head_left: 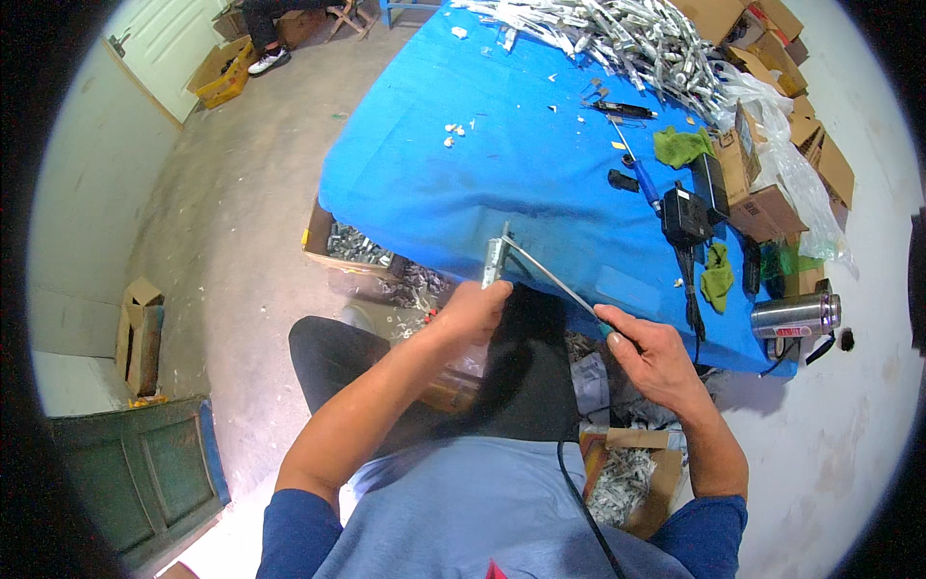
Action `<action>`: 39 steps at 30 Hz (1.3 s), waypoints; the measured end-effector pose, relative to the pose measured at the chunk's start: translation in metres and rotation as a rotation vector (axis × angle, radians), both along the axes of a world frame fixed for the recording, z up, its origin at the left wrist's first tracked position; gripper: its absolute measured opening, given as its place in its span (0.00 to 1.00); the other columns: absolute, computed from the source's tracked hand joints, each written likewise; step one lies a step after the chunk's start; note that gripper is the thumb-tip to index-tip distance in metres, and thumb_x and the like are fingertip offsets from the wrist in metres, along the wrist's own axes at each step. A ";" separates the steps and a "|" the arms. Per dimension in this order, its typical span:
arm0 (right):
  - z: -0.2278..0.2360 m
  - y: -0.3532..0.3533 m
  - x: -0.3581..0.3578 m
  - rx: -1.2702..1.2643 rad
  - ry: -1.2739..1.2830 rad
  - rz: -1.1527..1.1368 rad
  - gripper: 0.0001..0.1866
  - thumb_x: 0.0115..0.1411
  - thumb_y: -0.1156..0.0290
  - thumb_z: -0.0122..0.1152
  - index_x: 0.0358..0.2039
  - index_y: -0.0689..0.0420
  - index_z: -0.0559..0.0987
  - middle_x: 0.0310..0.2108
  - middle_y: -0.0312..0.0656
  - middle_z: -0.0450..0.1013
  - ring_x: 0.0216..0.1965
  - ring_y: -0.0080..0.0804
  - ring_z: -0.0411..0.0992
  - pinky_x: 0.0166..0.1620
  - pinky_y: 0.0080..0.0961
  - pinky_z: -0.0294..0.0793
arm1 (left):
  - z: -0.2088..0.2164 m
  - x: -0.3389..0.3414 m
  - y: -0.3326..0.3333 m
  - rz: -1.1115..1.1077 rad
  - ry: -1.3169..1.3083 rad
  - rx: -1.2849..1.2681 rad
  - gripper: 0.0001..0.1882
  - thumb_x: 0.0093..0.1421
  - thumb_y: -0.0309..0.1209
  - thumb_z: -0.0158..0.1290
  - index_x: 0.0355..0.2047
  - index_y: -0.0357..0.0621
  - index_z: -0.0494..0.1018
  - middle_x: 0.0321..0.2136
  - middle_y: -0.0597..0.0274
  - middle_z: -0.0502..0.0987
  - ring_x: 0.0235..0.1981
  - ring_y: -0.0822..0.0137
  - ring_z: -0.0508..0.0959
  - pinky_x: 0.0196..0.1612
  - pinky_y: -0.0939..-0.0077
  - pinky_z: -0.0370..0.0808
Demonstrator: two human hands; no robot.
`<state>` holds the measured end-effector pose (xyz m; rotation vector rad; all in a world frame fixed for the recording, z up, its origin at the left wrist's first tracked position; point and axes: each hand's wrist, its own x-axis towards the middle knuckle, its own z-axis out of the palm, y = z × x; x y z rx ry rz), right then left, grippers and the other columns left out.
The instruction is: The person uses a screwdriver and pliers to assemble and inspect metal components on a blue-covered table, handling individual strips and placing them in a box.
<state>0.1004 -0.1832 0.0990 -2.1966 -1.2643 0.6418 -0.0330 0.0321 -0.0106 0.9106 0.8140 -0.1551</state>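
My left hand (473,311) is closed around a slim whitish-grey part (493,261) with a thin dark prong at its far end, held over the near edge of the blue-covered table (405,164). A screwdriver (555,279) with a long metal shaft and a teal handle is gripped in my right hand (654,355). Its shaft slants left, and the tip meets the far end of the whitish-grey part. My fingers hide most of the handle and the lower end of the part.
Silvery-white slim parts (627,43) lie heaped at the far end. On the right are a blue-handled screwdriver (644,179), black power adapter (686,214), green cloths (682,147) and steel flask (796,316). A box of small metal pieces (355,245) stands below the left edge. Someone's leg (262,29) shows far left.
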 end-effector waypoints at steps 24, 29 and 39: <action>0.000 -0.001 0.003 -0.021 -0.216 0.154 0.20 0.59 0.69 0.58 0.53 0.47 0.75 0.24 0.45 0.71 0.26 0.46 0.72 0.30 0.38 0.72 | -0.001 0.003 0.010 -0.035 0.004 -0.056 0.21 0.62 0.43 0.48 0.15 0.56 0.55 0.12 0.76 0.53 0.11 0.78 0.50 0.14 0.78 0.45; 0.002 0.002 0.012 -0.069 -0.336 0.228 0.20 0.59 0.68 0.58 0.53 0.45 0.74 0.24 0.46 0.71 0.25 0.49 0.72 0.28 0.41 0.72 | 0.003 0.006 0.005 -0.015 0.020 -0.037 0.20 0.61 0.40 0.47 0.15 0.55 0.55 0.12 0.76 0.53 0.11 0.77 0.50 0.14 0.78 0.46; 0.008 0.018 0.044 -0.157 0.188 0.175 0.18 0.62 0.68 0.56 0.53 0.48 0.76 0.19 0.47 0.71 0.18 0.37 0.67 0.26 0.31 0.68 | 0.002 0.010 0.008 -0.024 0.113 0.119 0.17 0.60 0.38 0.46 0.16 0.52 0.57 0.11 0.74 0.53 0.10 0.76 0.51 0.14 0.76 0.48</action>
